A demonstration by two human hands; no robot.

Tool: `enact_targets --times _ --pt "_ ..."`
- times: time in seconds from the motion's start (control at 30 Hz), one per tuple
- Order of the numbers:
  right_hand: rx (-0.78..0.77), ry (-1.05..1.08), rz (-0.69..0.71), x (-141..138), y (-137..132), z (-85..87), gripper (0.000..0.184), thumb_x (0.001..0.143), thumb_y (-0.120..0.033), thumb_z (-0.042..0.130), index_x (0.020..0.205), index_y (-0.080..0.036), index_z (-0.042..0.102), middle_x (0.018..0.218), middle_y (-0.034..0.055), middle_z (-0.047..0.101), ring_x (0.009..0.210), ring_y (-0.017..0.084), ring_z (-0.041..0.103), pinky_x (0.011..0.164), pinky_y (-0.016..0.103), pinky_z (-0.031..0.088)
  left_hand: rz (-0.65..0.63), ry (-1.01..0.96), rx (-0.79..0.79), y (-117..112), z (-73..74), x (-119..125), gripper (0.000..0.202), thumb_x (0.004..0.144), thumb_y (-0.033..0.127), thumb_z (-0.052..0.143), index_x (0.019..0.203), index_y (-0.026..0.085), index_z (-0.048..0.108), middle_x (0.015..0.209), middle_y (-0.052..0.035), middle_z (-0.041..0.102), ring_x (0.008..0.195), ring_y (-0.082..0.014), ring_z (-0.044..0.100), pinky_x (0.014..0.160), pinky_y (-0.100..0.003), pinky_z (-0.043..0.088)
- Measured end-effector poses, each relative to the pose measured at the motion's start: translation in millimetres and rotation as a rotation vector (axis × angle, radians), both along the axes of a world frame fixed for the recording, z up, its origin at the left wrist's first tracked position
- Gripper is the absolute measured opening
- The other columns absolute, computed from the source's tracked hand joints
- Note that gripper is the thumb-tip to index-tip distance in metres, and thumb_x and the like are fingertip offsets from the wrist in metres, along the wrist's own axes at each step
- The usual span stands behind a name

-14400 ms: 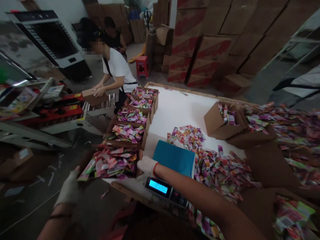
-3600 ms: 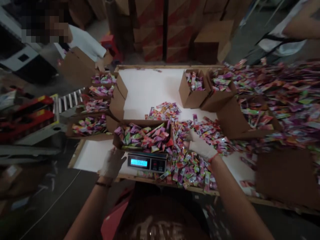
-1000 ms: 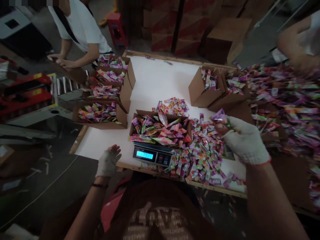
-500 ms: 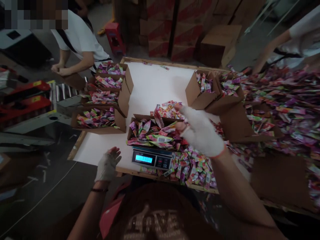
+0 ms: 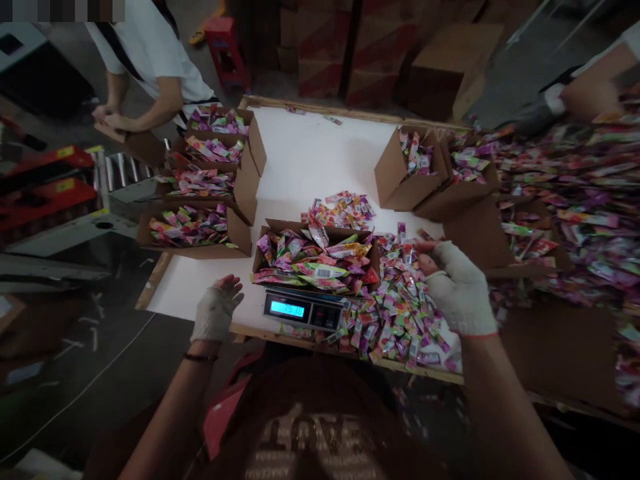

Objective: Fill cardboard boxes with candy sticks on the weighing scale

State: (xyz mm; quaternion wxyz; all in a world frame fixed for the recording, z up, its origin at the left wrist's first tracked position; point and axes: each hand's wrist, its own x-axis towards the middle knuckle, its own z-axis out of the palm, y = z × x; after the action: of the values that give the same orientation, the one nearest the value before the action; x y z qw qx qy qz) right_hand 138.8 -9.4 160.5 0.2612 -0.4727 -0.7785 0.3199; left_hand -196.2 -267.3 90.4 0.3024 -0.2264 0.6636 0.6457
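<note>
An open cardboard box (image 5: 320,230) full of small candy packets (image 5: 320,270) rests on a digital scale (image 5: 303,310) with a lit blue display. My left hand (image 5: 216,310), in a fingerless white glove, is held to the left of the scale. Its fingers are loosely spread and it holds nothing. My right hand (image 5: 457,288), gloved the same way, is over the right edge of a loose pile of packets (image 5: 400,300) beside the box. Its fingers are apart and I see nothing in them. Another small heap of packets (image 5: 345,210) lies behind the box.
Several filled boxes (image 5: 200,230) line the white table's (image 5: 310,147) left side, by a roller conveyor (image 5: 125,167). More boxes (image 5: 405,177) stand to the right, before a large packet heap (image 5: 580,200). One co-worker (image 5: 155,67) stands at left; another's arm (image 5: 595,87) reaches in at right.
My right hand has moved from over the box to the right, above the loose pile. The scale's reading has changed. The left hand stays in about the same place.
</note>
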Motion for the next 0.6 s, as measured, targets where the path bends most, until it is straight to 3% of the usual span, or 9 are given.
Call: enact_targets --times 0.1,0.2,0.3,0.37,0.47,0.53,0.6 --pt "0.156 0.03 0.18 -33.8 2.3 12.2 0.028 0.101 -0.039 0.056 0.114 -0.021 0.072 0.112 0.0134 0.078 0.109 0.031 0.075 0.096 0.049 0.062 -0.063 0.073 0.064 14.6 1.9 -4.9 0.013 0.08 0.026 0.062 0.083 0.022 0.074 0.093 -0.0079 0.075 0.088 -0.0218 0.07 0.074 -0.032 0.057" --pt "0.3 0.019 0.388 -65.9 2.1 18.3 0.026 0.1 -0.034 0.057 0.116 -0.021 0.073 0.123 0.0168 0.075 0.133 0.037 0.067 0.113 0.056 0.055 -0.127 0.175 0.133 26.5 3.3 -5.3 0.017 0.074 0.033 0.069 0.086 0.022 0.075 0.098 -0.0089 0.077 0.096 -0.0244 0.07 0.079 -0.034 0.057" --pt "0.297 0.046 0.406 -76.8 11.0 6.7 0.037 0.099 -0.036 0.059 0.13 -0.02 0.07 0.129 0.0171 0.073 0.136 0.037 0.064 0.117 0.055 0.053 -0.178 0.236 0.182 31.6 4.7 -4.2 0.026 0.073 0.038 0.073 0.091 0.02 0.077 0.104 -0.0094 0.077 0.1 -0.0248 0.069 0.082 -0.034 0.056" --pt "0.191 0.034 0.252 -66.2 21.2 -14.1 0.044 0.102 -0.034 0.052 0.141 -0.018 0.063 0.133 0.0176 0.072 0.13 0.033 0.067 0.115 0.051 0.055 -0.188 0.241 0.167 27.7 4.0 -4.5 0.026 0.074 0.037 0.073 0.093 0.021 0.076 0.106 -0.0091 0.077 0.103 -0.025 0.069 0.083 -0.034 0.055" --pt "-0.139 -0.338 0.017 -30.3 18.2 -59.6 0.043 0.1 -0.021 0.043 0.138 -0.014 0.061 0.123 0.0179 0.074 0.115 0.029 0.072 0.103 0.044 0.058 -0.155 0.207 0.074 10.3 -2.8 -6.5 0.019 0.074 0.031 0.071 0.091 0.023 0.074 0.102 -0.0074 0.076 0.103 -0.0257 0.069 0.083 -0.035 0.057" --pt "-0.361 -0.631 -0.001 -6.8 -8.7 -92.7 0.033 0.096 -0.024 0.056 0.126 -0.014 0.067 0.108 0.017 0.075 0.1 0.03 0.074 0.09 0.042 0.059 -0.125 0.164 0.007 -5.9 -11.2 -6.5 0.016 0.074 0.027 0.069 0.089 0.025 0.072 0.098 -0.006 0.076 0.101 -0.0257 0.07 0.082 -0.035 0.059" --pt "-0.488 -0.765 0.055 6.3 -50.3 -122.3 0.037 0.086 -0.031 0.078 0.119 -0.016 0.072 0.104 0.0165 0.074 0.091 0.032 0.075 0.079 0.041 0.058 -0.107 0.11 -0.057 -21.3 -21.0 -4.2 0.014 0.076 0.025 0.065 0.089 0.025 0.072 0.096 -0.0055 0.076 0.099 -0.0249 0.07 0.081 -0.035 0.06"
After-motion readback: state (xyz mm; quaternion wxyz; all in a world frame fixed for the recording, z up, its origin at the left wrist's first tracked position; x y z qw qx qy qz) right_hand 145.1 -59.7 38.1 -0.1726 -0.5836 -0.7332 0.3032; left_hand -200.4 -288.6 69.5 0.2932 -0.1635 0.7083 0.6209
